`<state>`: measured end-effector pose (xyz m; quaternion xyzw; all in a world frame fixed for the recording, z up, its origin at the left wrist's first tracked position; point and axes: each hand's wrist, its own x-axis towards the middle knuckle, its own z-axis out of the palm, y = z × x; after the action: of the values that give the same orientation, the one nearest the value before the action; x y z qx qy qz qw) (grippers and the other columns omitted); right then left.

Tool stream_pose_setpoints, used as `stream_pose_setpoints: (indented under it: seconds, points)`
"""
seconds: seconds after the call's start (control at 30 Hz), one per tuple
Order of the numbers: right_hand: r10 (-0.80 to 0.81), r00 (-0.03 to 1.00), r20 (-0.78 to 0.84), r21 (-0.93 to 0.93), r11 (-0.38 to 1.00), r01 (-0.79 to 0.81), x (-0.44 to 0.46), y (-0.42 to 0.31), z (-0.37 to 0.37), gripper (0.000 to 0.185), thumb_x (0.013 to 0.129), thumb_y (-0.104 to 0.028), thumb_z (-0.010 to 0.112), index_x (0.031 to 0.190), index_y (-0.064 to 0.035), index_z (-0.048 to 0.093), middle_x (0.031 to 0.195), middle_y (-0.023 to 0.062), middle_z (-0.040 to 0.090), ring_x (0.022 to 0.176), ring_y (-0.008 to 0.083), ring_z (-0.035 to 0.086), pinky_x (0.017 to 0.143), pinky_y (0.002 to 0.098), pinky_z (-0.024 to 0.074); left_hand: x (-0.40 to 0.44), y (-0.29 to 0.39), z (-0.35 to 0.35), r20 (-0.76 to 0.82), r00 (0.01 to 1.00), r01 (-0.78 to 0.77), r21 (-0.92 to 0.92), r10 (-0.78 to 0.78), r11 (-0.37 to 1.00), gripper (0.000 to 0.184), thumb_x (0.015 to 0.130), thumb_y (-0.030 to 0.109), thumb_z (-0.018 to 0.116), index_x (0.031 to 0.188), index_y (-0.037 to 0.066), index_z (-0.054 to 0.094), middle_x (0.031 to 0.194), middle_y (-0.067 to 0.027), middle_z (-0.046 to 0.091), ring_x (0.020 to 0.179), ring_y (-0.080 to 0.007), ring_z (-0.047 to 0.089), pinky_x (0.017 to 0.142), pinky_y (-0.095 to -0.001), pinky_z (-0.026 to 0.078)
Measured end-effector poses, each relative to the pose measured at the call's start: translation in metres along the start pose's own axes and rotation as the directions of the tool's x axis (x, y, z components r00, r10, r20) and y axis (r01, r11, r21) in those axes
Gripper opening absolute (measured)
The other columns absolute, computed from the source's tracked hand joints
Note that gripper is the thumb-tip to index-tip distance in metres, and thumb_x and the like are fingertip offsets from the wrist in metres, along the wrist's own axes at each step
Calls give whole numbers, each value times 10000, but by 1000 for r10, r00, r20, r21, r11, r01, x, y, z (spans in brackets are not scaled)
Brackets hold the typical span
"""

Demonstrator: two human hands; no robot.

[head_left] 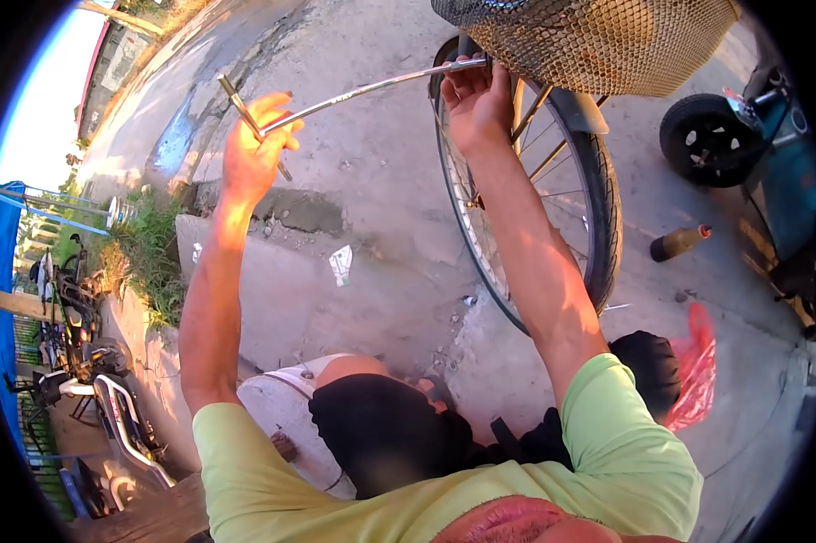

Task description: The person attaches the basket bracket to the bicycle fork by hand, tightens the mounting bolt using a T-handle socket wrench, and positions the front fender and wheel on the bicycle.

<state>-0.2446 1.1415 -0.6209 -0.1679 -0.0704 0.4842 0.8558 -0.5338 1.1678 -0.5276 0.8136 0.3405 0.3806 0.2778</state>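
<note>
My left hand (256, 154) is closed around the crossbar of a long chrome T-handle wrench (363, 89). The shaft runs from that hand across to the bicycle. At the far end, the fingers of my right hand (479, 109) are curled around the shaft tip, just under a wire-mesh basket (598, 41). What the tip meets there is hidden by my fingers and the basket. Below the basket stands the bicycle's spoked wheel (614, 199) with its black tyre. My right forearm passes in front of the wheel.
A brown bottle (678, 242) lies on the concrete right of the wheel, near a teal vehicle (783, 181) with a small black wheel. A red plastic bag (695, 371) is by my right side. Several parked bikes (109, 398) stand at left, and a paper scrap (340, 265) lies ahead.
</note>
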Motion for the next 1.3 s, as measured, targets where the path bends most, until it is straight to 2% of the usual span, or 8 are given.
stream_pose_setpoints:
  seconds: [0.17,0.27,0.4,0.5,0.7,1.03,1.2,1.3]
  points:
    - [-10,1000,11,-16,1000,10,1,-1,-2,377,1023,-452,438,937,-117,588,951,30,681,865,221,675,757,376,523,3,12,-3,-17,998,-63,14,63,998,316,920,34,547,1230,30,609,928,-78,692,762,-120,639,698,-260,506]
    - [-10,1000,11,-25,1000,11,2,0,-2,396,1024,-465,425,942,-114,590,947,29,680,887,226,670,745,375,525,8,15,-21,296,948,168,-152,-117,974,306,956,129,584,1238,10,595,940,-81,684,748,-124,633,686,-260,502]
    - [-22,1000,18,-6,1000,22,5,1,-6,405,1023,-468,425,944,-107,589,938,33,676,880,227,661,744,372,525,16,35,-24,569,794,414,-246,-215,877,275,956,181,618,1178,18,634,766,-10,606,609,-71,540,571,-234,431]
    - [-29,999,26,-14,999,30,7,1,-7,409,1024,-469,425,948,-101,587,926,35,669,865,228,656,743,367,525,18,31,-14,352,896,291,-2,-271,957,204,924,210,675,1060,58,686,713,23,582,603,-58,519,540,-249,419]
    - [-28,1000,9,-22,999,28,5,1,-6,409,1025,-465,429,951,-93,581,905,37,659,856,228,654,735,361,522,16,17,-11,219,970,-163,268,104,950,161,887,173,732,915,26,672,709,36,571,641,-47,502,557,-233,393]
    - [-13,999,-36,-32,999,12,3,-2,-1,467,988,-535,429,947,-94,575,896,39,670,848,213,653,724,375,504,12,21,-6,170,985,-62,223,24,973,153,874,148,743,911,20,667,746,25,601,696,-52,521,613,-241,424]
    - [-12,985,-172,-191,981,-21,-2,-8,14,444,948,-555,501,926,-120,586,847,-2,677,757,163,658,709,355,491,12,20,-7,180,982,-112,289,61,951,158,871,149,746,921,18,673,781,15,619,728,-58,536,634,-249,432]
    - [-24,971,-239,-319,946,-56,-6,-13,21,392,958,-519,507,923,-138,593,794,-25,680,691,132,657,698,339,490,10,21,-6,170,985,-30,261,-15,965,155,875,154,740,917,20,674,768,16,602,717,-63,526,627,-250,426]
